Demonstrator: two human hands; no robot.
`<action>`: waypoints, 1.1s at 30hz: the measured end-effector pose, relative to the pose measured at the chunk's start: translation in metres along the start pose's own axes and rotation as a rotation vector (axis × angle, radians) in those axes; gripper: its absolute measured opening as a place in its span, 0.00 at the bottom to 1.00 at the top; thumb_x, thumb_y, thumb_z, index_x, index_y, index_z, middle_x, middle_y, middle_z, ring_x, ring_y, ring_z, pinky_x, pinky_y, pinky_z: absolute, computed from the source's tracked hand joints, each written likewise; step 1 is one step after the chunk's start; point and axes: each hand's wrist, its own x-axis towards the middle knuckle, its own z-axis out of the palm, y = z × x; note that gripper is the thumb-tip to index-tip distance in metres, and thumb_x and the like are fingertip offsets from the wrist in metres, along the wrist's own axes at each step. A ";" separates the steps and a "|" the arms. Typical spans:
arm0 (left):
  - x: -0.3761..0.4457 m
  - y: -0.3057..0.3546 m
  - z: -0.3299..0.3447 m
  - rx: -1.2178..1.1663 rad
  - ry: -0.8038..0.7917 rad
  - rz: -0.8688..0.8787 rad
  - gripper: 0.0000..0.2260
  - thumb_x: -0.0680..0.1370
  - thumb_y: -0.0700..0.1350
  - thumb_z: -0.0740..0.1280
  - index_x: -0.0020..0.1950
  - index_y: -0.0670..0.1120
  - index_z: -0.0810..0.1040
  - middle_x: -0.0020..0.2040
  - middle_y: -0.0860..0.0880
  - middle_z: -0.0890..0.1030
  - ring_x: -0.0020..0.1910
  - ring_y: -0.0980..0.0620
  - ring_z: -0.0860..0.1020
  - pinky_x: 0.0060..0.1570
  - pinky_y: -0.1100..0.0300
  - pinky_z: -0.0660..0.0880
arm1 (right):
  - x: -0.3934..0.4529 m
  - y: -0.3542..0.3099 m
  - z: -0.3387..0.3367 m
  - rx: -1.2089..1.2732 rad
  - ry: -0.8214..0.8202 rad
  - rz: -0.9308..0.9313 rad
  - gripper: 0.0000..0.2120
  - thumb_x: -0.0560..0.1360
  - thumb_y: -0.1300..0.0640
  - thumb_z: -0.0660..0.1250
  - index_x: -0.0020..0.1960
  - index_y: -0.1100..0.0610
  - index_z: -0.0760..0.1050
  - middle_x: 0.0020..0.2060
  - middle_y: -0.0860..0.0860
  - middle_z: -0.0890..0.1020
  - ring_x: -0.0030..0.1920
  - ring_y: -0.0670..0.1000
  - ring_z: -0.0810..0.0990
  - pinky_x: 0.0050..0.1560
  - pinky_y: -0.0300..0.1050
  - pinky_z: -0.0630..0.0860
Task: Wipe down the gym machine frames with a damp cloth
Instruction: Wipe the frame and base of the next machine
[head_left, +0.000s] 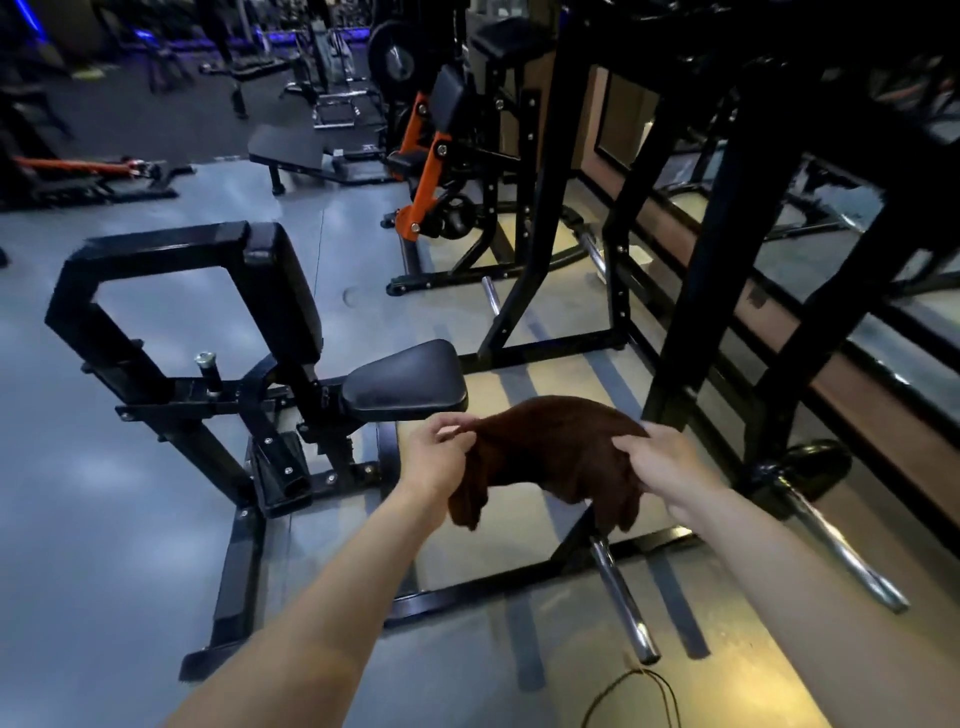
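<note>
Black machine frame (156, 322) up-left of cloth, seat pad (405, 382) just above. Brown cloth (550, 452) stretched left-right, off floor. Left hand (434, 460), right hand (662, 470) pinching opposite ends; left nearer frame.

Head-worn wide view, forward and down, close above floor (130, 467).

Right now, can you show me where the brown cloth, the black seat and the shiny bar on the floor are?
Brown cloth (550, 447): head view, on its bunched middle between the two hands.
Black seat (405, 382): head view, on the pad's top surface.
Shiny bar (623, 603): head view, midway along the chrome tube.
</note>
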 end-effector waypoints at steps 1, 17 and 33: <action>-0.004 0.001 0.005 0.079 0.024 0.057 0.08 0.83 0.37 0.66 0.58 0.47 0.82 0.53 0.43 0.85 0.49 0.44 0.85 0.45 0.53 0.84 | 0.004 0.005 -0.015 -0.036 0.005 -0.032 0.09 0.82 0.58 0.65 0.53 0.53 0.85 0.45 0.54 0.88 0.48 0.55 0.87 0.56 0.55 0.83; 0.000 0.014 0.111 0.679 -0.232 0.055 0.08 0.83 0.44 0.63 0.55 0.48 0.82 0.49 0.46 0.85 0.51 0.48 0.83 0.57 0.49 0.81 | 0.031 0.005 -0.146 -0.158 0.006 -0.190 0.16 0.84 0.45 0.65 0.48 0.53 0.87 0.41 0.50 0.88 0.45 0.47 0.86 0.42 0.35 0.76; -0.036 0.003 0.293 0.049 -0.174 -0.322 0.10 0.85 0.42 0.62 0.57 0.38 0.81 0.43 0.43 0.86 0.43 0.46 0.84 0.34 0.59 0.79 | 0.067 0.055 -0.195 -0.229 -0.085 -0.469 0.15 0.84 0.43 0.64 0.49 0.49 0.86 0.41 0.43 0.87 0.45 0.42 0.84 0.50 0.49 0.81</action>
